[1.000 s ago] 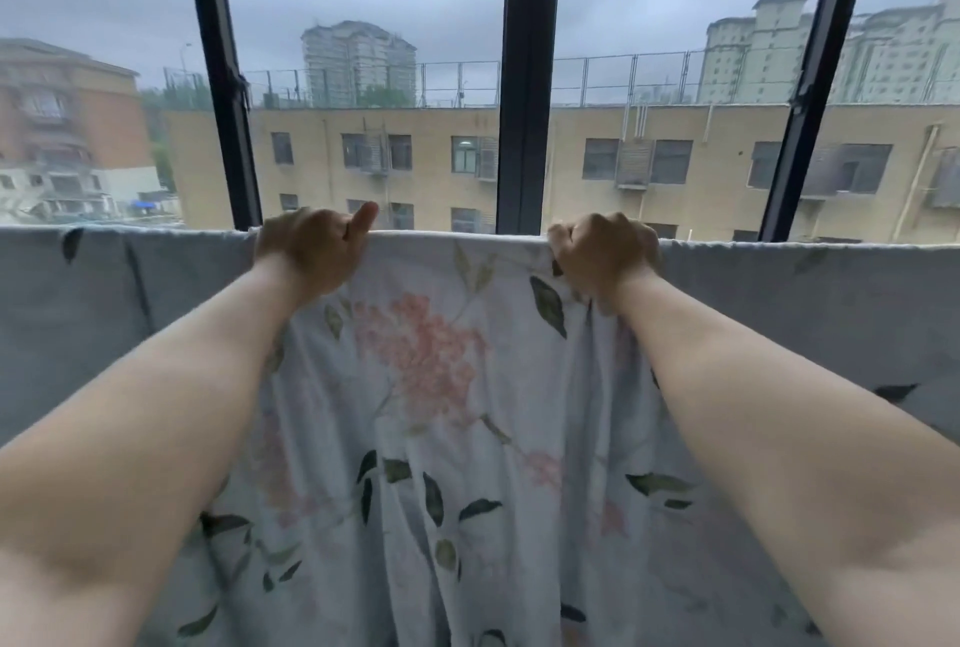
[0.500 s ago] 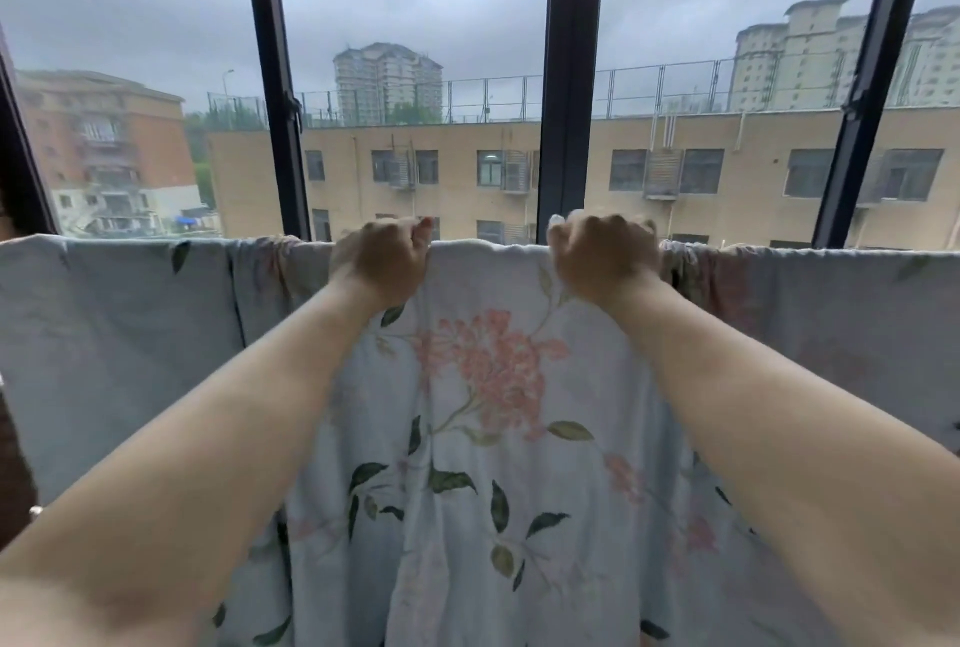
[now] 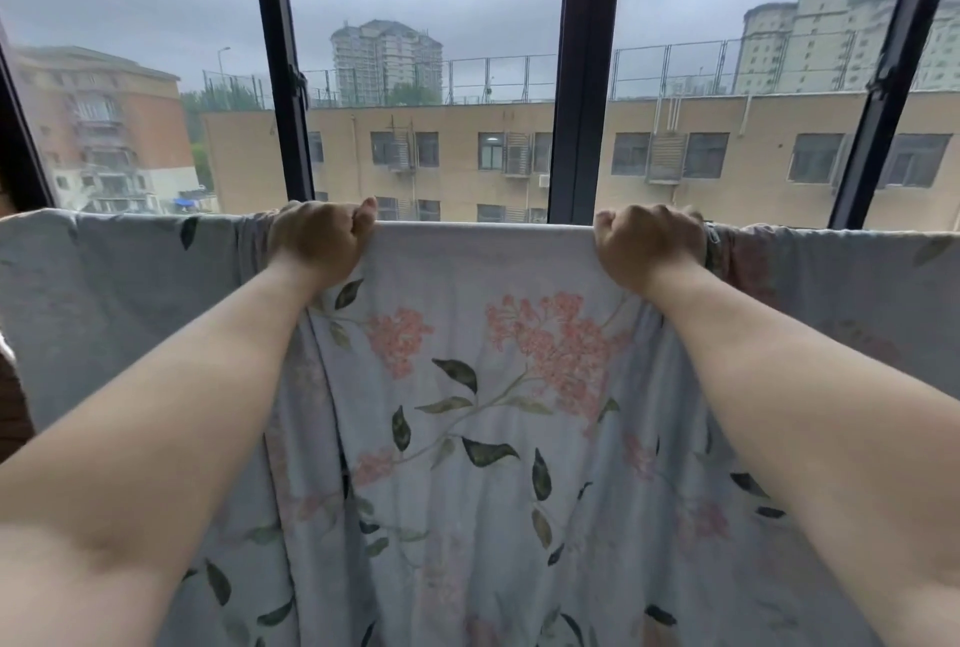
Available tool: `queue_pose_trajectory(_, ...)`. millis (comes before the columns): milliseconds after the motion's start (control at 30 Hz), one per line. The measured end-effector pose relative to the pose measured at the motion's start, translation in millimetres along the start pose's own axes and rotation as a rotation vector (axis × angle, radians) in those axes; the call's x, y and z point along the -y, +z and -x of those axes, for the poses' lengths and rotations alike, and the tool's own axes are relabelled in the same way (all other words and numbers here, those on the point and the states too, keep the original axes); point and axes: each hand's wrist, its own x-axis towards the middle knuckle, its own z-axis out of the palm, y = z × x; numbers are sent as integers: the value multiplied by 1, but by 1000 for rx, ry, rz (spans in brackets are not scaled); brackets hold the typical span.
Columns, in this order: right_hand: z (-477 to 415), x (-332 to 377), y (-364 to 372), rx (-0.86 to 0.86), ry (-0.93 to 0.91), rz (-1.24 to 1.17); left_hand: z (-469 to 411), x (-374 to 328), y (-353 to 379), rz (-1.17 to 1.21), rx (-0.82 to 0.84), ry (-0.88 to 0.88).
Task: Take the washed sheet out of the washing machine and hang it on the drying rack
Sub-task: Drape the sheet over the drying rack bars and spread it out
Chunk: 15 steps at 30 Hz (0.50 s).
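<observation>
A pale blue sheet (image 3: 483, 417) printed with pink flowers and green leaves hangs draped over a horizontal line at chest height; the rack bar itself is hidden under the cloth. My left hand (image 3: 319, 241) grips the sheet's top fold left of centre, fingers curled over it. My right hand (image 3: 647, 243) grips the same fold to the right. The stretch of cloth between my hands is pulled flat. Bunched folds sit just outside each hand.
Directly behind the sheet is a wall of windows with dark vertical frames (image 3: 584, 74). Outside stand a beige building (image 3: 467, 152) and towers under a grey sky. A dark edge shows at the far left (image 3: 10, 407).
My hands have moved apart along the top fold, the right one farther right, stretching the cloth between them flat. The view has shifted a little.
</observation>
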Motion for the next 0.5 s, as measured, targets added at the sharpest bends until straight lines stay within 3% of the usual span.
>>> queue_pose_trajectory(133,5,-16,4,2,84,112,8,-9,1,-150,-45,-102)
queue_pose_trajectory(267,8,-24,3,26,111,87,14,-14,-5,-116,11,-232)
queue_pose_trajectory(500,17,43,8,-4,-57,-107,16,-118,-6,56,18,-99)
